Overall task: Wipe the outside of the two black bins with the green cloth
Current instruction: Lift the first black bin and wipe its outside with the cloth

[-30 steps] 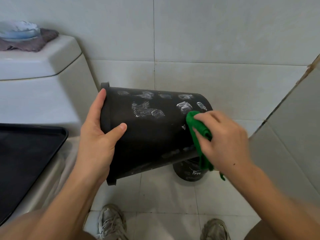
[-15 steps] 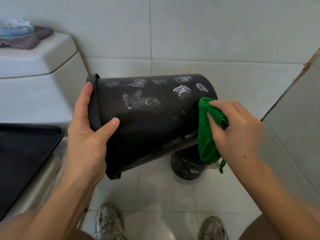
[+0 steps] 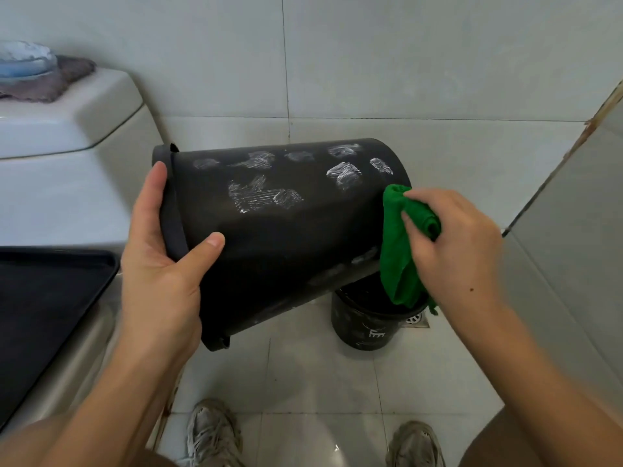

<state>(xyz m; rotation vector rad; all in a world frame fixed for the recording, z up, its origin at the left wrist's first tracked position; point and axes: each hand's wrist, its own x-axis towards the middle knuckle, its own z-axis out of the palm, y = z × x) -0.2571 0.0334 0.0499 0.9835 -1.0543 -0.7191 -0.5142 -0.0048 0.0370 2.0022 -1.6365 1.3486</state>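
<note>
- Now the larger black bin (image 3: 286,237) lies on its side in the air, rim at 9 o'clock, base at 3 o'clock, a little lower in view than half a second ago.
- The left hand (image 3: 161,261) grips the rim as before, thumb pressed on the outer wall, fingers wrapped over the lip.
- The right hand (image 3: 455,251) pinches the bunched green cloth (image 3: 401,244) against the bin's base edge; a second ago it was on the side wall.
- White smears mark the upper wall.
- The smaller black bin (image 3: 367,325) stands on the floor tiles (image 3: 303,382) at 5 o'clock, partly hidden behind the cloth.

Left grip (image 3: 161,264) clasps a rim; right grip (image 3: 455,251) pinches fabric.
</note>
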